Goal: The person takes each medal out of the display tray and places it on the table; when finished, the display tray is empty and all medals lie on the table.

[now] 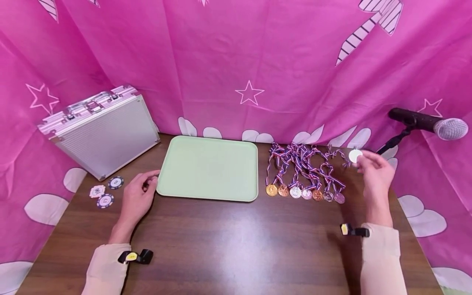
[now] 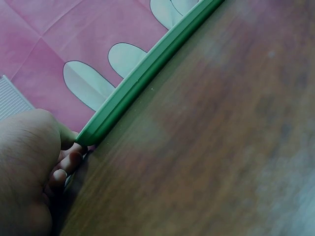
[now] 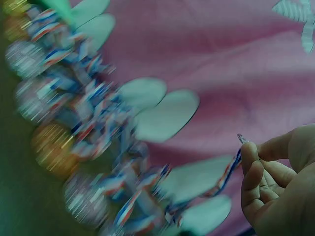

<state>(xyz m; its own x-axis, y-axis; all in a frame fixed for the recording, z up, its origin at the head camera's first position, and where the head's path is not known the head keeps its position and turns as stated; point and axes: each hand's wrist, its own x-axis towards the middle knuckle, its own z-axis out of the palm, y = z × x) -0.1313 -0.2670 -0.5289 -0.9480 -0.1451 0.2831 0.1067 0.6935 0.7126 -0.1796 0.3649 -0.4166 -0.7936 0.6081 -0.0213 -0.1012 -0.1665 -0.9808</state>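
Note:
My right hand [image 1: 377,169] pinches a silver medal [image 1: 355,155] between thumb and fingers, raised above the table's right side. Its striped red, white and blue ribbon [image 3: 229,173] trails left toward the other ribbons in the right wrist view. A row of gold, bronze and silver medals [image 1: 295,192] lies to the left of that hand, ribbons bunched behind them. At the left, my left hand [image 1: 139,196] grips the left edge of a pale green tray [image 1: 208,198] near its front corner. In the left wrist view, thumb and fingertips meet at the tray's end.
Behind the left hand stands a silver aluminium case [image 1: 107,133]. Several poker chips [image 1: 105,200] lie beside that hand. A microphone [image 1: 427,123] on a black stand reaches in at the right. Pink curtain [image 1: 214,61] surrounds the wooden table [image 1: 206,250].

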